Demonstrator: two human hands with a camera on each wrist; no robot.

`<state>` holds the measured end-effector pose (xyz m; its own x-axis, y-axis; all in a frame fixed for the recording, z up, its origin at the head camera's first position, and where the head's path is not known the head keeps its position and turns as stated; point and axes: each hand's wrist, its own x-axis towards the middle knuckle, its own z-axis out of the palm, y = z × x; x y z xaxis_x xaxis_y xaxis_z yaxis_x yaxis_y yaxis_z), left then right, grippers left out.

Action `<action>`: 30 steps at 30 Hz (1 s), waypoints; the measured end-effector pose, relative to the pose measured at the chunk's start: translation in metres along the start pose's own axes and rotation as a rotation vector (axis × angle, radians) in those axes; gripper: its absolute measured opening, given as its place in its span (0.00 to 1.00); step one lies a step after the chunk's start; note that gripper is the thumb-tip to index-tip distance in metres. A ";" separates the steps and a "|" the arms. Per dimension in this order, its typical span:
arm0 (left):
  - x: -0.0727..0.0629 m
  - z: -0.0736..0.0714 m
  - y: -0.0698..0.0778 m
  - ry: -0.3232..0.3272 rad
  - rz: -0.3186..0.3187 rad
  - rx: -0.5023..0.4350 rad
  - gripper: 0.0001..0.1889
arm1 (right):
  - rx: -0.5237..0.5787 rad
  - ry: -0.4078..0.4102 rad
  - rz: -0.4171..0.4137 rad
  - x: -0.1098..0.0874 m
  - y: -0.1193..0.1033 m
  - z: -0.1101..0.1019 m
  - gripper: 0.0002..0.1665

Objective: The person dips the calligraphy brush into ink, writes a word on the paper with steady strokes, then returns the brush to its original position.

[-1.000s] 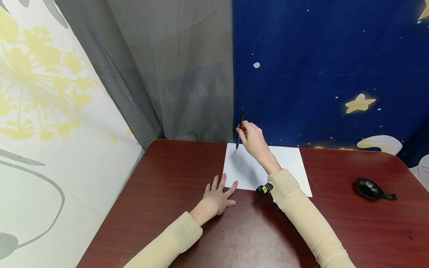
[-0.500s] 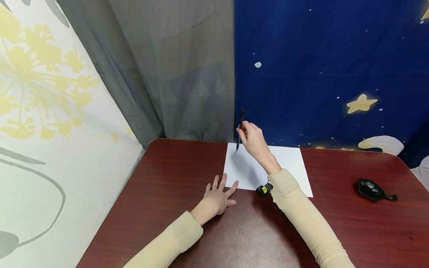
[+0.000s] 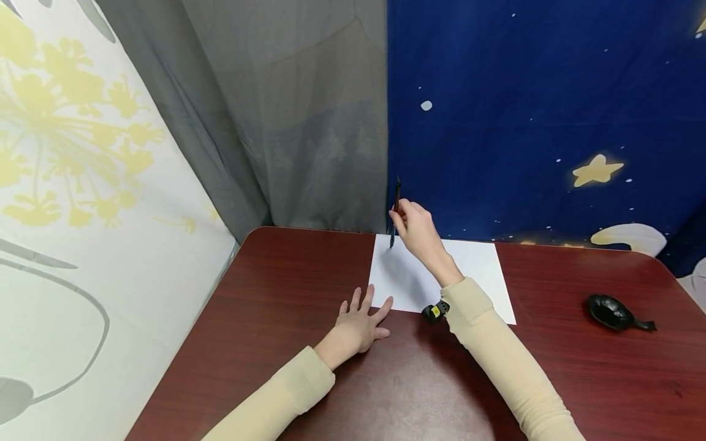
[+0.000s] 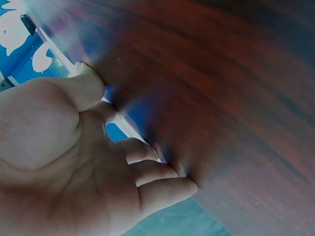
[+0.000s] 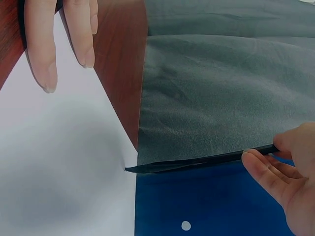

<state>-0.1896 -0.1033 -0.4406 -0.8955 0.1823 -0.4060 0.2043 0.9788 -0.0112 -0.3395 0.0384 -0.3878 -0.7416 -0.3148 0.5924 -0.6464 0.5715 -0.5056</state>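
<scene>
Little has shifted (no stroke shows): the right hand pinches the brush, tip down at the paper below it, so work seems paused; the left hand, spread wide, rests at the paper's closest corner.

red-brown wood-grain table | grey curtain | blue star-print curtain | white panel, yellow plant print

L hand palm-down, fingers spread; R hand further fwd, fingers pinched.
</scene>
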 end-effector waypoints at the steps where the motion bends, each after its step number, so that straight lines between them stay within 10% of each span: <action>1: 0.000 0.000 0.000 0.001 0.001 -0.002 0.34 | -0.001 -0.001 0.002 0.000 0.000 0.000 0.09; 30: -0.002 -0.001 -0.001 0.001 0.000 -0.009 0.34 | -0.010 0.004 -0.017 -0.002 -0.003 0.003 0.11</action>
<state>-0.1888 -0.1046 -0.4392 -0.8959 0.1819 -0.4054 0.2003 0.9797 -0.0030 -0.3361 0.0352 -0.3892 -0.7298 -0.3213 0.6034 -0.6569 0.5740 -0.4889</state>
